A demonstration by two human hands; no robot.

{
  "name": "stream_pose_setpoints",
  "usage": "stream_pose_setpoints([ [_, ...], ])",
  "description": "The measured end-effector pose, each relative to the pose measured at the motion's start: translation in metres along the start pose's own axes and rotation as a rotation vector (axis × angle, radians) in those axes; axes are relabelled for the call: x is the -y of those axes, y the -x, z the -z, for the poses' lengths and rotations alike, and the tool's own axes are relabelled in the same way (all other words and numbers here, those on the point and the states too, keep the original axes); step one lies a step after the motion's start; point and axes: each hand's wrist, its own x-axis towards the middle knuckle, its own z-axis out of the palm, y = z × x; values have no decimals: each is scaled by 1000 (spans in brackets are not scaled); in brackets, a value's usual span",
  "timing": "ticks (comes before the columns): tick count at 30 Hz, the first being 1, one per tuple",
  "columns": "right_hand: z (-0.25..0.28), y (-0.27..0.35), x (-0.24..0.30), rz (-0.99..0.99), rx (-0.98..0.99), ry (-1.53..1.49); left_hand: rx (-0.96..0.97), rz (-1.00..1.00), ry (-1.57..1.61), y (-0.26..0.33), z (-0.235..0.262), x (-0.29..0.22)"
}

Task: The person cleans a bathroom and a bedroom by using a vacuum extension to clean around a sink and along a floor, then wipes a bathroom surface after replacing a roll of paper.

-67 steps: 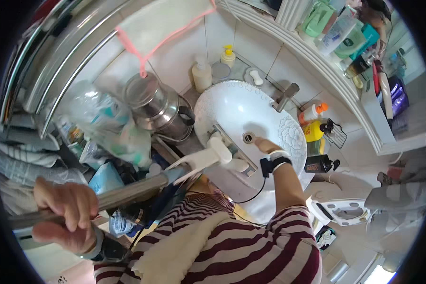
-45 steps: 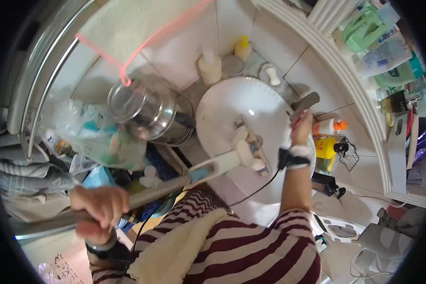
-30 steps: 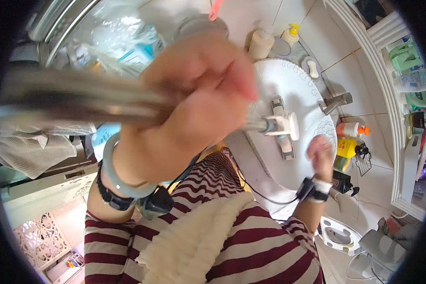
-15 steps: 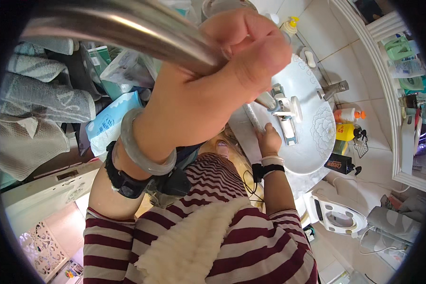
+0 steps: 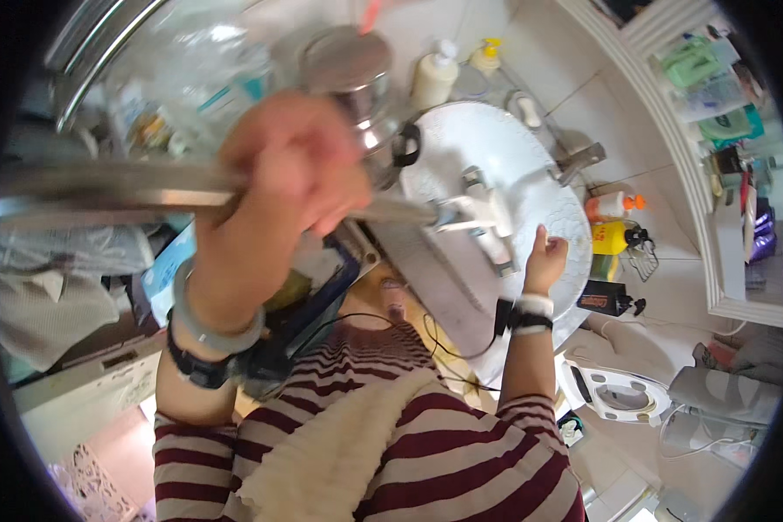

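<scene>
Basically, the white oval basin (image 5: 461,130) is the biggest thing before me, and I take it as my clock face. The long metal pole (image 5: 104,187) slants in from between 9 and 10 o'clock. A metal pot (image 5: 348,65) stands outside the rim between 10 and 11. At the pole's end, the flat mop head (image 5: 493,217) lies aslant within the basin, its ends towards 11 and 6.

As for my hands, the left hand (image 5: 296,165), blurred, is wrapped around the pole out beyond 9. My right hand (image 5: 544,265) is over the basin near 4 or 5, thumb up, fingers loosely curled; I cannot tell whether anything is in it.

I'd judge things under way rather than finished: the mop head is inside the basin and joined to the pole, and the pole is not set down. Whether the head is wet, I can't tell.

Smaller still, the tap (image 5: 580,161) sits near 2, a yellow bottle (image 5: 609,237) just past 3, and a soap dish (image 5: 524,109) near 12.
</scene>
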Motion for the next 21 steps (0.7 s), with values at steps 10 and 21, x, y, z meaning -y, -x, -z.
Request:
stream_pose_setpoints([
  [10, -101, -131, -89, -32, 285, 403, -143, 86, -185, 26, 0, -18],
  [21, -99, -125, -145, 385, 546, 186, -178, 84, -188, 20, -13, -18],
])
